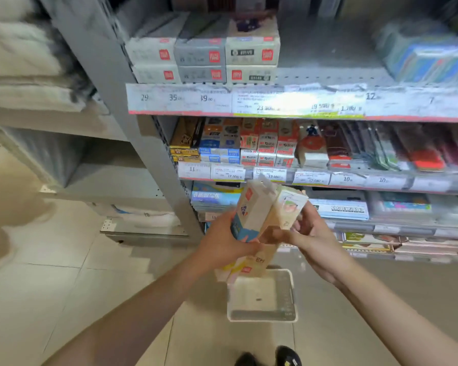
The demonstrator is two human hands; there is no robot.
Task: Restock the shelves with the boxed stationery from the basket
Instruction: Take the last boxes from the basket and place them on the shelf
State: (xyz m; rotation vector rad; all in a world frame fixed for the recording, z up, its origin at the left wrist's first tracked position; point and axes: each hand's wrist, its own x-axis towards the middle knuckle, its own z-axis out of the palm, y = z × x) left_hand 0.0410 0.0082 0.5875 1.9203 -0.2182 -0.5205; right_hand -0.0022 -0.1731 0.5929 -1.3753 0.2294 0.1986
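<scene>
My left hand [222, 241] grips a bundle of long cream stationery boxes [251, 215] with blue and red marks, held upright in front of the shelves. Against that bundle leans a second pale box [288, 207], which my right hand [312, 233] holds from the right. The white plastic basket [288, 294] stands on the floor below my hands, and it looks empty. The grey shelf unit [315, 75] rises ahead, with boxed goods on several levels.
Grey and white boxes [204, 56] are stacked at the top shelf's left; to their right is bare shelf. Price-tag strips [275, 101] line the shelf edges. Another shelf unit [64, 114] stands at the left. Tiled floor [64, 273] spreads left; my shoes [275, 357] show at the bottom.
</scene>
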